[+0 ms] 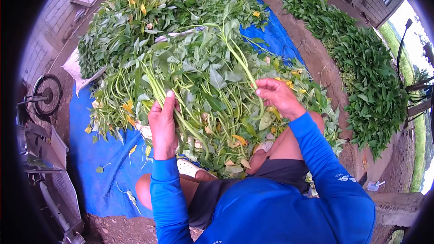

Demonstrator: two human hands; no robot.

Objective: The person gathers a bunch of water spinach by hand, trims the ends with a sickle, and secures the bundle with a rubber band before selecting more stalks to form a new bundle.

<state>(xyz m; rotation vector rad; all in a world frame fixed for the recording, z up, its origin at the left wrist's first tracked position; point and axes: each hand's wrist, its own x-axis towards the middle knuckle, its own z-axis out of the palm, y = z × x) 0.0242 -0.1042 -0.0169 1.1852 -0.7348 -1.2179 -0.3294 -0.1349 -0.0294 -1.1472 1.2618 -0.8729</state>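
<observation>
My left hand [163, 124] is closed around a bunch of long green leafy stems [157, 86], thumb laid along them. The stems run up and away, and their cut ends hang below the hand. In my right hand [279, 97], thumb and fingers pinch a leafy stem [238, 58] whose top leans up to the left; its lower end curls beneath the hand. Between and beyond both hands lies a large heap of leafy greens [190, 49], with some yellowed leaves [239, 140] mixed in.
A blue tarp [104, 171] lies under the heap. Another long row of greens [361, 77] is on the right. A wheel [47, 95] and metal vehicle parts stand at left. My sandalled feet [192, 169] are close to the heap's near edge.
</observation>
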